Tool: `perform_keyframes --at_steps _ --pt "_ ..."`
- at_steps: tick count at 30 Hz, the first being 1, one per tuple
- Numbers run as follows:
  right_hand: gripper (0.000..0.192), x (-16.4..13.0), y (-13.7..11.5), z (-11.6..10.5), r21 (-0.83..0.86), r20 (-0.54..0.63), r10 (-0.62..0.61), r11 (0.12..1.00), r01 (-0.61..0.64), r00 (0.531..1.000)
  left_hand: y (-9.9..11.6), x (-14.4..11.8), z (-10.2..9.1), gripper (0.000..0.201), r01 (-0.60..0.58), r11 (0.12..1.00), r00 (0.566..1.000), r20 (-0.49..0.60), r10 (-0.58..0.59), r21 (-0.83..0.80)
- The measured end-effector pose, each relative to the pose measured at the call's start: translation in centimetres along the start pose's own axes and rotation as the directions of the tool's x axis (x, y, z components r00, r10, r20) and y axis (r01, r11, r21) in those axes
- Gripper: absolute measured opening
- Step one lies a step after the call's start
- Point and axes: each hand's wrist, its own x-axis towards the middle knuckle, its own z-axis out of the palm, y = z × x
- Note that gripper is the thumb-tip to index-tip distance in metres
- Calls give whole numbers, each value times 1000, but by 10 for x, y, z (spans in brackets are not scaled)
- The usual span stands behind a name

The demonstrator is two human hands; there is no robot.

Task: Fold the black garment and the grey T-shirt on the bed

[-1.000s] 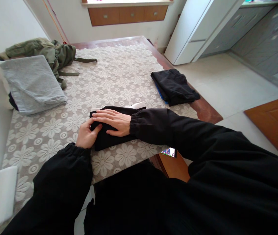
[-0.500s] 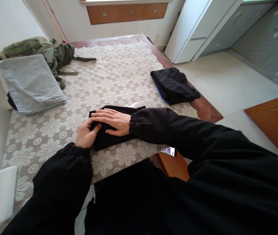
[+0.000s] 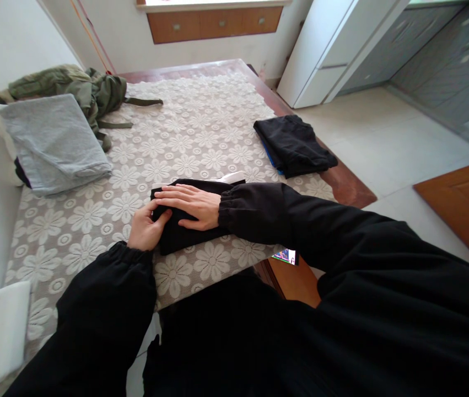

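A folded black garment (image 3: 184,240) lies near the front edge of the table, with a bit of white showing along its far side. Its exact kind cannot be made out. My right hand (image 3: 193,205) rests flat on top of it, fingers stretched out to the left. At the garment's left end, my left hand (image 3: 145,227) grips the edge, thumb on top and the other fingers partly hidden under the cloth and behind the right fingertips. The two hands touch or overlap there.
Folded dark clothes (image 3: 294,144) lie at the table's right edge. At the left are a folded grey garment (image 3: 54,143) and a green camouflage backpack (image 3: 106,91). A white device (image 3: 0,331) sits at the near left. Flowered lace cloth (image 3: 213,262) covers the table.
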Motion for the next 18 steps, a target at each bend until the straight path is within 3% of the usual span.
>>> perform_keyframes --at_steps 18 --pt "73 0 1 0 -13 2 -15 1000 15 1000 -1 -1 2 40 -21 1000 999 -25 21 10"
